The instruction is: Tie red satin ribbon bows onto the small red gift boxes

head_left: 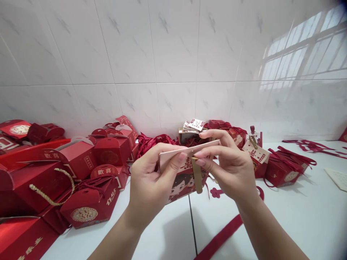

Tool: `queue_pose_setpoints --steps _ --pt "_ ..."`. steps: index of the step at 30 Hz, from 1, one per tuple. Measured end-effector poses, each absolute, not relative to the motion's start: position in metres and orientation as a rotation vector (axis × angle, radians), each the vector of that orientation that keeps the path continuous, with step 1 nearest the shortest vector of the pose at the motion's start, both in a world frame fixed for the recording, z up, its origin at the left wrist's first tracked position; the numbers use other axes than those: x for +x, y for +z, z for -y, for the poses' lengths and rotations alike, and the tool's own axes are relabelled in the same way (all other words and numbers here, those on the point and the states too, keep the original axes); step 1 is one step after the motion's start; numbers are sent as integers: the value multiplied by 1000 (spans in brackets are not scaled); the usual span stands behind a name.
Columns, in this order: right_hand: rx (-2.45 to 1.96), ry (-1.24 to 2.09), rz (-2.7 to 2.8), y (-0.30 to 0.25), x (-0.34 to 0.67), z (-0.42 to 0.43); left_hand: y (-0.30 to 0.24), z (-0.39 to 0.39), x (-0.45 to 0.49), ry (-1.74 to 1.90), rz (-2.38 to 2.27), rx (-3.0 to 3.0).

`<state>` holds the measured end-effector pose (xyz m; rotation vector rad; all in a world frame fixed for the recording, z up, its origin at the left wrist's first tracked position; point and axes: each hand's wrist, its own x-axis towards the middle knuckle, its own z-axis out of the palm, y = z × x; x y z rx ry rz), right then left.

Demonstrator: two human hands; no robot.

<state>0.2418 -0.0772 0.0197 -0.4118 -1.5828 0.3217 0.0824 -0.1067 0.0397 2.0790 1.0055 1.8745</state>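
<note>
A printed card [177, 186], red and white with cartoon figures, is tilted up in front of me, its pale top edge facing me. My left hand [153, 180] is closed on its left side, thumb on the near face. With thumb and forefinger, my right hand [230, 166] pinches the upper end of a flat gold-coloured strip [197, 178], which hangs down over the card's face. Other fingers of that hand rest near the card's right end. Whether the strip passes through the card is hidden by the fingers.
Red gift boxes [89, 202] crowd the left. Dark red ribbons [155, 142] and an open box [183, 135] topped with small cards [195, 125] stand along the tiled wall. Ribbon-tied boxes [287, 168] sit at right. A wide red ribbon [221, 238] crosses the white table [300, 220].
</note>
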Motion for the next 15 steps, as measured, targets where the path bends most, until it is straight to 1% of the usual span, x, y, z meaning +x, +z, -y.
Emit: queue_pose_setpoints --steps 8,15 --pt "-415 314 1560 19 240 76 40 106 83 1863 -1009 2081" --pt "-419 375 1531 17 239 75 37 104 82 1890 -980 2078"
